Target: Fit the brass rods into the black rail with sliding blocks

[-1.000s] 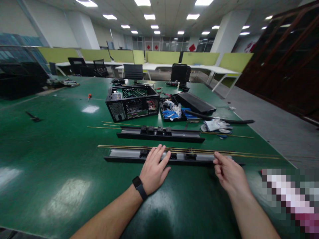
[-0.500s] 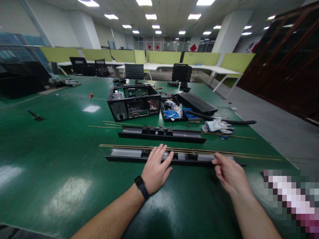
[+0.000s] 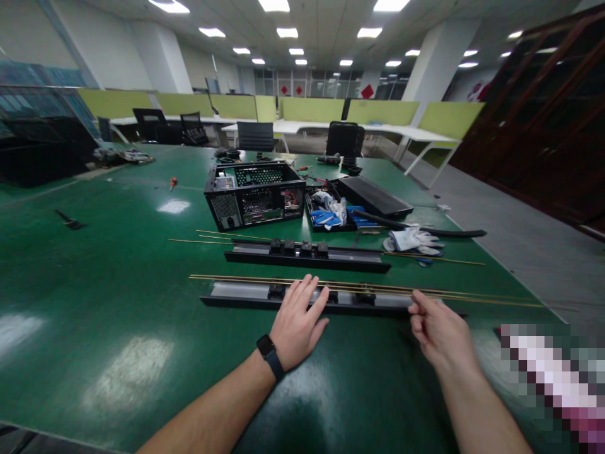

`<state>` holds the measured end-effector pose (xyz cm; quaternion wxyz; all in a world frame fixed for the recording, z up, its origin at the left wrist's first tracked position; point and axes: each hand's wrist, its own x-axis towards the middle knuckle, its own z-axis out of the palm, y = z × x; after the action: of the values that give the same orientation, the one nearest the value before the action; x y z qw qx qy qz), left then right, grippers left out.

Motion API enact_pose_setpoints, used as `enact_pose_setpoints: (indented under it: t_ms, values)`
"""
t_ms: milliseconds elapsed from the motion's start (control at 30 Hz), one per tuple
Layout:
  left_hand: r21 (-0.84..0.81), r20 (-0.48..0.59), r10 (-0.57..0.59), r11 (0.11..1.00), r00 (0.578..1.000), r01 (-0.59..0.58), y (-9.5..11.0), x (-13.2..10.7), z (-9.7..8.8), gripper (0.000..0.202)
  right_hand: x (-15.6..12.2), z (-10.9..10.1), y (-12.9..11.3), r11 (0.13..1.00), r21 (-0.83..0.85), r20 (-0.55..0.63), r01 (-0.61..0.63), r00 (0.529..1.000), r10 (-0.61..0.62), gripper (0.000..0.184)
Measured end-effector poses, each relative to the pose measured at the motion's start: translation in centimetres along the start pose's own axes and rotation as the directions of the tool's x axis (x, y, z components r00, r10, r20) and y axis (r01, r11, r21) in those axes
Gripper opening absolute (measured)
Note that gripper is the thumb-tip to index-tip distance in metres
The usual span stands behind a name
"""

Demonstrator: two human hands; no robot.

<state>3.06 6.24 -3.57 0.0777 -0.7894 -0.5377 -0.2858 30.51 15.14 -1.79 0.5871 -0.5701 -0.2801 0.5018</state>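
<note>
Crossing the near black channel (image 3: 246, 302) is my left hand (image 3: 300, 318), its fingers spread and lying over the thin brass-coloured rods. A dark watch is on that wrist. Toward the channel's right end, my right hand (image 3: 439, 325) is closed in a pinch on a thin brass rod (image 3: 505, 301); the exact contact is partly hidden by the fingers. Several small black blocks, one a block (image 3: 365, 294) between my hands, sit in the channel. Behind it lies a second black channel (image 3: 307, 261) with similar blocks and rods.
An open black computer case (image 3: 255, 198) stands farther back. Beside it are a tray (image 3: 331, 227) holding gloves, a black panel (image 3: 373, 195), a black tube (image 3: 463, 233) and a white glove (image 3: 413, 239). An orange-handled tool (image 3: 173, 183) lies on the green table (image 3: 118, 265).
My right hand has shifted slightly right, and the rod end on the right has slid a little further out. My left hand stays almost in place.
</note>
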Motion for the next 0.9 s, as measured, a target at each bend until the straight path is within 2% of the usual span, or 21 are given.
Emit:
enact_pose_setpoints:
  t_ms: [100,367,567,767,900]
  values:
    - [0.012,0.011,0.005,1.000,1.000,-0.005,0.3,0.3,0.0,0.061,-0.3,0.2,0.0,1.000,0.003,0.026,-0.010,1.000,0.010,0.036]
    - [0.015,0.058,0.081,0.997,0.995,-0.082,2.3,1.6,-0.7,0.065,-2.5,2.0,0.5,0.996,-0.049,0.201,-0.078,0.976,0.086,0.041]
    - [0.042,0.094,0.070,0.996,0.993,-0.074,2.4,1.6,0.1,0.068,-2.6,2.1,0.6,0.993,-0.074,0.223,-0.096,0.969,0.110,0.042]
    - [0.059,0.083,0.045,0.997,0.996,-0.050,2.1,1.2,0.2,0.067,-1.6,1.3,0.3,0.997,0.015,0.089,-0.077,0.993,0.075,0.038]
    - [0.065,0.083,0.005,0.998,0.997,-0.010,2.0,1.0,-0.2,0.065,-1.9,1.5,0.3,0.997,0.015,0.171,-0.082,0.982,0.078,0.038]
